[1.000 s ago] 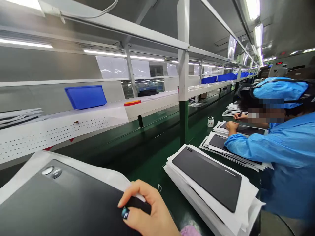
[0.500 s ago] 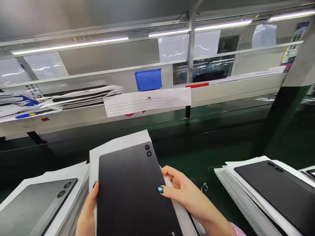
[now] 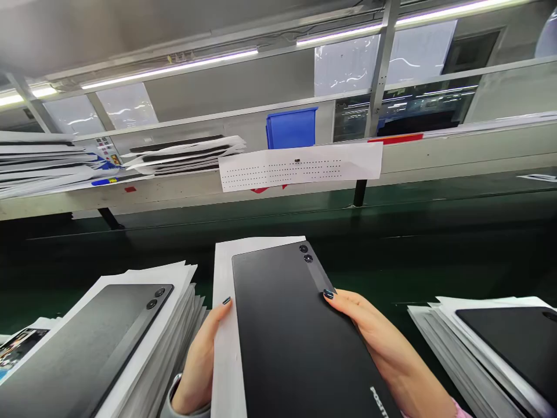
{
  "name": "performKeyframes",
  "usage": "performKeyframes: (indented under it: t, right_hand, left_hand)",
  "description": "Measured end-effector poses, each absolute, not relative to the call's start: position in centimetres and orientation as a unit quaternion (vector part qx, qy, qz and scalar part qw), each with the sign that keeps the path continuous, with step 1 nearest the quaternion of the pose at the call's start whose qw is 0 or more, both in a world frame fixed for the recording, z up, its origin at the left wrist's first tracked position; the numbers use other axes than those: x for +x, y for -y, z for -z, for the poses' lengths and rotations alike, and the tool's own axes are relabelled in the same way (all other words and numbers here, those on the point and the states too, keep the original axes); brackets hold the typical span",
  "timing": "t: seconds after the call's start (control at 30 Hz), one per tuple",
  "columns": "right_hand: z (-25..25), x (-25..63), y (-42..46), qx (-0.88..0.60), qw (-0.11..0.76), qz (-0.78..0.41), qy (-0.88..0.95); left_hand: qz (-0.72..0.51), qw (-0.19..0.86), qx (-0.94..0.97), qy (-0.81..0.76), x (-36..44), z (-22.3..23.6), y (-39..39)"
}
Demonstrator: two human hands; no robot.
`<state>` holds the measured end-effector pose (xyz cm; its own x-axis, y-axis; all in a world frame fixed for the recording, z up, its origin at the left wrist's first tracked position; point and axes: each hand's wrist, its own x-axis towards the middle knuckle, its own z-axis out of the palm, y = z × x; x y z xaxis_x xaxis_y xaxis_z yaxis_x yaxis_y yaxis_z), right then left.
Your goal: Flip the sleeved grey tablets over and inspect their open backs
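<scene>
The left hand (image 3: 198,366) and right hand (image 3: 374,331) hold a black tablet (image 3: 296,337) on its white paper sheet (image 3: 226,360), fingers clamped along the edges, above the desk between the left stack (image 3: 87,331) and right stack (image 3: 500,342). Edge contact leaves the tablet's back untouched.

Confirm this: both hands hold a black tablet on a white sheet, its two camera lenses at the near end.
Wrong end: the head view shows the camera lenses at the far end of the black tablet, which the left hand and right hand hold on a white sheet.
</scene>
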<state>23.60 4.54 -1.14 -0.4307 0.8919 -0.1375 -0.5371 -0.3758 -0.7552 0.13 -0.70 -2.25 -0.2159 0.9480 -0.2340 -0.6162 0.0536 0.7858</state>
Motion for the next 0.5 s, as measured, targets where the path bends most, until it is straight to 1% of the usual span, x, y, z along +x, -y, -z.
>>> performKeyframes:
  t: [0.07, 0.13, 0.27, 0.4, 0.5]
  right_hand:
    - [1.1, 23.5, -4.5, -0.283, 0.459, -0.783, 0.311]
    - [1.3, 23.4, -4.6, -0.284, 0.458, -0.780, 0.319]
    - [2.2, 23.1, -5.2, -0.291, 0.427, -0.779, 0.355]
    - [2.7, 23.2, -5.6, -0.294, 0.413, -0.777, 0.374]
    - [2.7, 23.1, -5.8, -0.303, 0.405, -0.777, 0.375]
  left_hand:
    - [-0.639, 0.639, 0.185, -0.385, 0.8, 1.6, 0.5]
    - [-0.635, 0.661, 0.184, -0.354, 1.1, 1.5, 0.3]
    - [-0.585, 0.725, 0.178, -0.318, 0.8, 2.0, 0.0]
    - [-0.555, 0.710, 0.192, -0.389, 0.2, 2.1, 0.0]
    - [-0.528, 0.718, 0.200, -0.407, 0.3, 1.9, 0.1]
